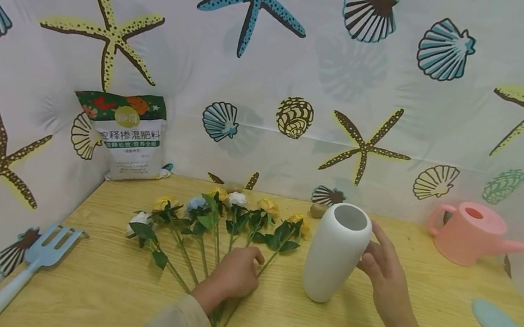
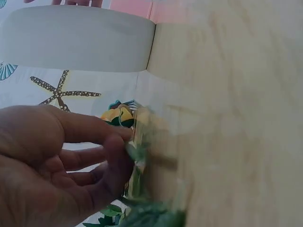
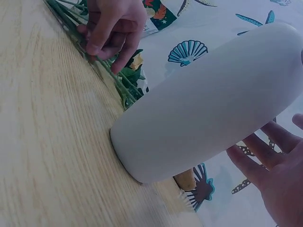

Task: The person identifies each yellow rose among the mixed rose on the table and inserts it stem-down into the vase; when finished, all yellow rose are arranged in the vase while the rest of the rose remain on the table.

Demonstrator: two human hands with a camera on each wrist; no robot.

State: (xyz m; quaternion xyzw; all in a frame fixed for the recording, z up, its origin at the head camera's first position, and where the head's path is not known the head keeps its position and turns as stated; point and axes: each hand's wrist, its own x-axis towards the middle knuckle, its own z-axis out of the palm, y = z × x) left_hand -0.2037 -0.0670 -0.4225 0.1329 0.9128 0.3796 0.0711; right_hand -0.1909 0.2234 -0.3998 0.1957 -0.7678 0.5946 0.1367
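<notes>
Several flowers with green stems and leaves are fanned out on the table; among them are a white flower [image 1: 140, 220], a blue flower [image 1: 196, 204] and, at the right end, a yellow flower [image 1: 302, 225]. Over the stems is my left hand [image 1: 236, 272], its thumb and forefinger curled together at a flower stem [image 1: 270, 260]; blur hides the exact contact in the left wrist view. A tall white vase [image 1: 333, 256] stands to the right, upright. Along the vase's right side my right hand [image 1: 386, 274] keeps its fingers extended, fingertips at its wall [image 3: 208, 104].
A blue hand fork [image 1: 34, 264] lies at the left edge and a blue trowel [image 1: 502, 326] at the right. Behind are a fertilizer bag [image 1: 132, 142], a pink watering can [image 1: 469, 233] and a brown stone-like object [image 1: 317, 211] beside the patterned cloth [image 1: 277, 73].
</notes>
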